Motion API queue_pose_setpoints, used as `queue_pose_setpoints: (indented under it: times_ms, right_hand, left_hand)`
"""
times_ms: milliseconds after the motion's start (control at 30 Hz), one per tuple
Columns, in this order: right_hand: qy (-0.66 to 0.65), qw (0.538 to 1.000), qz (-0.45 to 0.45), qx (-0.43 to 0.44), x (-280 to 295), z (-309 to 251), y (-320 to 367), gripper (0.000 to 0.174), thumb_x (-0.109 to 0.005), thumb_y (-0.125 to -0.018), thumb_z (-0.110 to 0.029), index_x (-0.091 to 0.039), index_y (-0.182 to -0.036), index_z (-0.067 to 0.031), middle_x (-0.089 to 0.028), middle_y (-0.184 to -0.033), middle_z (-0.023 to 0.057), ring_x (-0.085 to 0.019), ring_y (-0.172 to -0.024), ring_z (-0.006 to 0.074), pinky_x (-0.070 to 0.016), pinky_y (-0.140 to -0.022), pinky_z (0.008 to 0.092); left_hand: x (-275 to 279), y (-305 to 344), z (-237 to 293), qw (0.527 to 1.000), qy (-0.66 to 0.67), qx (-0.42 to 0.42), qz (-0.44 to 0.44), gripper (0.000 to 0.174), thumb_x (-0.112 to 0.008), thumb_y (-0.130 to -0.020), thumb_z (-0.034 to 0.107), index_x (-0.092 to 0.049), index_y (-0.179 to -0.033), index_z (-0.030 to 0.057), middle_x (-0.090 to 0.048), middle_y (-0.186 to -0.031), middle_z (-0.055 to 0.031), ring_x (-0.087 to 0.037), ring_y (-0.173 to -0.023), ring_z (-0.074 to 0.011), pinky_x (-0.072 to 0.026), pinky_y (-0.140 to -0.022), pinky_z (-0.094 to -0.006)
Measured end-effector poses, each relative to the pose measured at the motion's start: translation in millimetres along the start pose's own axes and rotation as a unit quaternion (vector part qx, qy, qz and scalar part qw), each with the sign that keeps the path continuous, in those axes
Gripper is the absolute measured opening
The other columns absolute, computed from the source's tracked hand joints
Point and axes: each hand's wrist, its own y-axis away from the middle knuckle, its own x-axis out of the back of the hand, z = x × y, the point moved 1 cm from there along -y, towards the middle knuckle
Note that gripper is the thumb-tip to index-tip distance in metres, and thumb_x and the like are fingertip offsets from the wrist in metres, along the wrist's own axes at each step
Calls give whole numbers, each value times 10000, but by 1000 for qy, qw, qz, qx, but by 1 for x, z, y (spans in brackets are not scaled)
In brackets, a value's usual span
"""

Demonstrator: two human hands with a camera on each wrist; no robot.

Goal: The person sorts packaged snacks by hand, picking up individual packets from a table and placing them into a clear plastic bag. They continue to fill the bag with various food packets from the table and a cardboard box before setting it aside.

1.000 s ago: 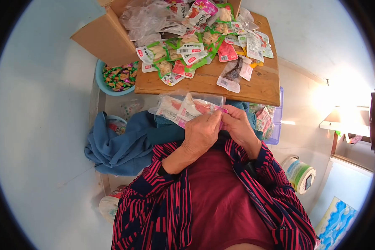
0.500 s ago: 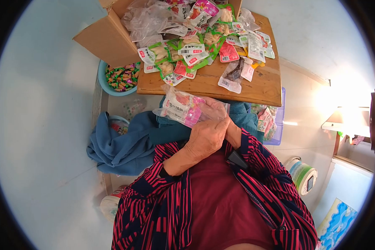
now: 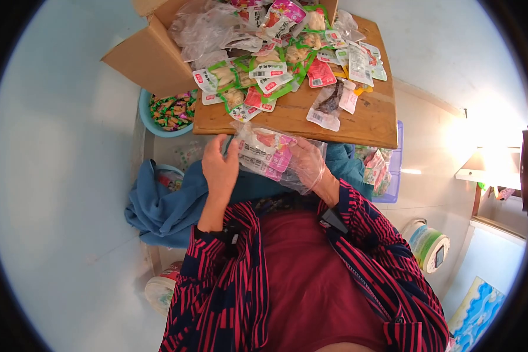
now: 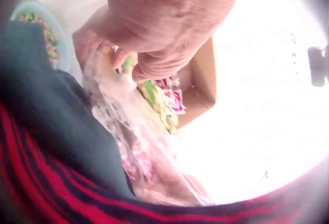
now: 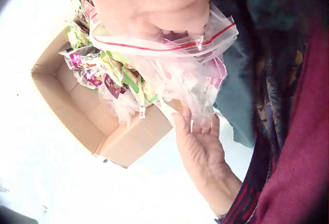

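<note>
A clear zip bag point(image 3: 308, 179) with a red strip at its mouth hangs level in front of the table, pink-and-white snack packets point(image 3: 264, 154) inside it. My right hand point(image 3: 312, 165) reaches through the mouth, seen through the plastic, and grips the near end of the packets. In the right wrist view its fingers point(image 5: 177, 31) curl over a pink packet edge behind the red strip. My left hand point(image 3: 220, 176) is at the bag's far left end, fingers upright and thumb apart. From the right wrist view, the left hand's fingers point(image 5: 205, 127) touch the bag's bottom.
On the wooden table point(image 3: 287, 120) lie several green-edged snack packets point(image 3: 270, 70) beside a cardboard box point(image 3: 152, 56). A blue basin point(image 3: 144, 111) of wrapped candies stands left of it. Blue cloth point(image 3: 164, 205) drapes below, a purple bin point(image 3: 396, 170) stands right, and a bucket point(image 3: 428, 246) lies further right.
Both hands were at the bag's mouth; the right hand has since slid inside it. The left hand has let go of the mouth and moved left to the bag's other end.
</note>
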Motion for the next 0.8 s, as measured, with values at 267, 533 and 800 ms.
queue_pose_setpoints:
  times_ms: [267,533,800]
  right_hand:
    - [-47,999,20,-10,-5,-3,10,247,-528,-1031,-134,-601,-1240,-23,-664,-1185,74,-661,-1054,184,-565,-911,360]
    - [-105,994,-15,41,-3,-15,20,288,-467,-1061,-145,-534,-1292,12,-647,-1190,119,-664,-1030,216,-571,-924,355]
    - [-140,987,43,72,15,-8,0,309,-470,-1064,-165,-522,-1311,13,-646,-1166,108,-664,-1006,199,-565,-915,356]
  left_hand:
    - [1,-2,-25,916,262,263,-155,363,-765,-886,210,-679,-1088,-78,-701,-930,-74,-640,-827,-112,-514,-737,-260]
    - [4,-3,19,940,278,141,-135,164,-691,-937,122,-719,-987,-32,-688,-810,-3,-581,-711,-42,-474,-644,-214]
    - [-31,-11,-14,915,298,227,-152,176,-640,-971,123,-707,-993,-39,-696,-838,-8,-579,-697,-40,-454,-613,-203]
